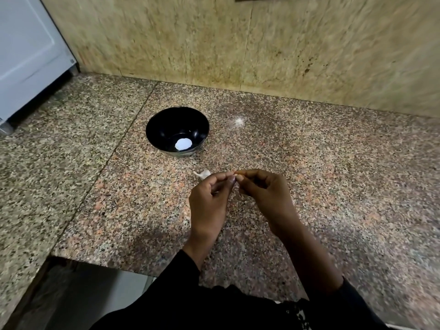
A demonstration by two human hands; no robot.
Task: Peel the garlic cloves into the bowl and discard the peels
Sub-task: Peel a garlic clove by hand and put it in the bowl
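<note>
Two bare hands over a speckled pink-and-grey granite countertop [309, 163], meeting at the fingertips just in front of a small black round bowl [157, 125]. Left hand [209, 201] with fingers curled inward, thumb and forefinger narrow, pinching something small at the tips. Right hand [264, 194] also curled, fingers close together, pinching the same small thing from the other side. Between both sets of fingertips, a small pale garlic clove [236, 173] with a little orange-brown edge; mostly hidden by the fingers, so impossible to tell how much skin remains on it. Just beyond the left hand, lying on the countertop, a small whitish piece of garlic [202, 174], near the fingers but apart from the bowl; clove or peel, cannot tell. Inside the bowl, on the bottom, only a round white spot [182, 144], maybe a light reflection, not clear. Bowl standing upright, well behind the hands, near a seam in the stone. Behind the countertop, a beige mottled stone wall [262, 44]. At the far left, a white panelled door [26, 51]. Black long sleeves [181, 277] on both arms at the bottom edge.
</note>
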